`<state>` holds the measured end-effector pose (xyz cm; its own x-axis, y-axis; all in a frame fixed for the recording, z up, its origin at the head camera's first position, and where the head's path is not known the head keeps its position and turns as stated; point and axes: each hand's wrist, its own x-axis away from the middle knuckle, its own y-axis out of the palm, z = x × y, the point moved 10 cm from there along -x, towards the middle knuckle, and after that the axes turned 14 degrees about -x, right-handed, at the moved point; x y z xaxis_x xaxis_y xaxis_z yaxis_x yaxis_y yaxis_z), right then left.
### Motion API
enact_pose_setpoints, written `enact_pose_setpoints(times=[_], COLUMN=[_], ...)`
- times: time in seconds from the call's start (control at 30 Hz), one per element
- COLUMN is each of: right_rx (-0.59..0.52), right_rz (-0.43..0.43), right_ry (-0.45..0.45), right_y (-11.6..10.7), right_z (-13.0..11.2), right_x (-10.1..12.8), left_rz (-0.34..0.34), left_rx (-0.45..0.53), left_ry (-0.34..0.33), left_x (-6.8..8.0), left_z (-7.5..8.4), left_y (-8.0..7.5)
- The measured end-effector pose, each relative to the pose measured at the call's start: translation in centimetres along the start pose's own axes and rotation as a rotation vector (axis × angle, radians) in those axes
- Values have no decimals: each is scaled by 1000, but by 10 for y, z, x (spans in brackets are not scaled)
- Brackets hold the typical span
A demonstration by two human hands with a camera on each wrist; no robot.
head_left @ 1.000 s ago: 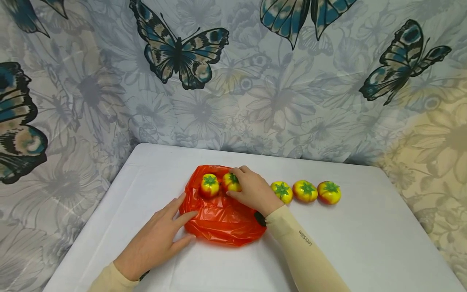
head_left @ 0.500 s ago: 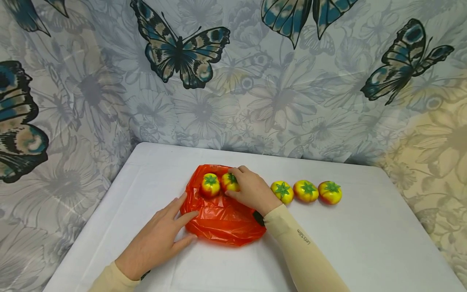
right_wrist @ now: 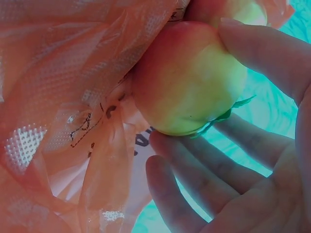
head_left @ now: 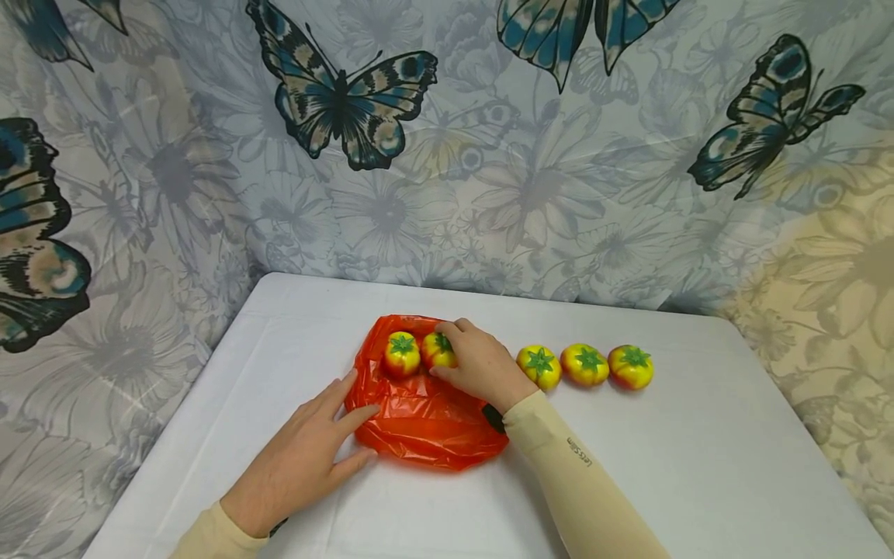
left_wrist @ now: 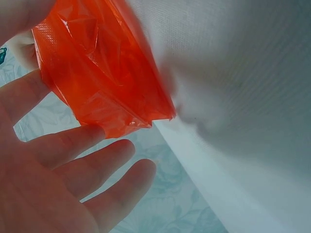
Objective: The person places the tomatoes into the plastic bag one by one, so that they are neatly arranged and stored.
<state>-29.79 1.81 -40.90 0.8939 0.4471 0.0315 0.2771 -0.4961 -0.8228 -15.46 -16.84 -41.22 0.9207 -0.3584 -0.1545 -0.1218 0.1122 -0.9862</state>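
held tomato half hidden by right hand, sleeve lettering unreadable

A small line of dark printed lettering ran along the cream sleeve of the person's right forearm, which lay over the table's near edge; in the head view it was too small and tilted to read with certainty. In the right wrist view, faint dark printed marks showed through the crumpled orange plastic bag, but they were creased, seen from behind and not legible. No other text, number or sign could be read.
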Motion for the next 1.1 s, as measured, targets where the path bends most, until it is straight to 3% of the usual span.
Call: enact_pose_setpoints(times=[0.3, 0.63, 0.83, 1.1], right_rx=[4, 3, -7, -31], right_rz=[4, 86, 182, 273], right_ry=[-13, -39, 1, 128], right_y=[-11, -62, -102, -140], right_z=[0, 8, 45, 108], right_x=[16, 58, 87, 127], left_rz=[-13, -47, -85, -77], left_rx=[19, 33, 32, 33], left_ry=[4, -37, -60, -32], left_x=[0, 1, 3, 0], left_z=[6, -1, -4, 4], left_y=[1, 3, 6, 3])
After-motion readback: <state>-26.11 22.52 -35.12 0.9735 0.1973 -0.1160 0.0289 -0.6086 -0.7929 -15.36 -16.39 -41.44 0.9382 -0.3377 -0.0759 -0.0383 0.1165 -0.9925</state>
